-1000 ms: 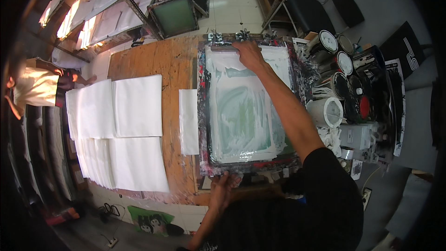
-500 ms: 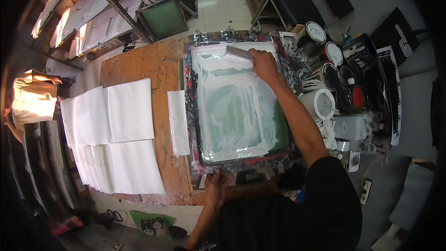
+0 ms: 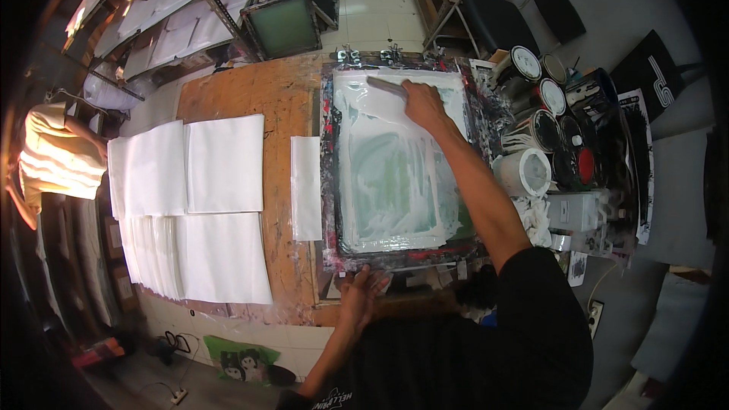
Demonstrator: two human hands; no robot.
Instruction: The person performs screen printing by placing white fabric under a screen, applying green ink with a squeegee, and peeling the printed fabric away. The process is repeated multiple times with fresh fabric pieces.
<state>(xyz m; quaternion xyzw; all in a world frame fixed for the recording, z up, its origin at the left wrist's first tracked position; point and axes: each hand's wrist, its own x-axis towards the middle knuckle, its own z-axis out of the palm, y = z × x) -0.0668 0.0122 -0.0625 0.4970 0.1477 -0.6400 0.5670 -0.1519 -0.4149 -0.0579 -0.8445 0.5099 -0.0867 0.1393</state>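
Observation:
A screen printing frame (image 3: 328, 182) lies before me, its mesh smeared with white ink (image 3: 387, 106) over green. At its far end my right hand (image 3: 425, 104) is closed around a squeegee (image 3: 386, 86), whose blade sits in the thick ink. Below the near edge, my left hand (image 3: 363, 294) has its fingers loosely curled up against the frame's rim. Part of its grip is hard to see. Left of the frame, a narrow strip of white sheet (image 3: 306, 188) shows on the wooden table.
Stacks of white sheets (image 3: 224, 163) cover the table's (image 3: 250, 91) left part. Ink cans (image 3: 538, 129) and a white tub (image 3: 524, 172) crowd the right side. Hinge clamps (image 3: 390, 54) stand behind the frame. Another person (image 3: 64, 152) is at far left, near shelves (image 3: 205, 0).
The squeegee has tilted, showing a narrower side, with my right hand still around it. My view has shifted slightly. The other person's arm and body have moved. My left hand stays by the rim.

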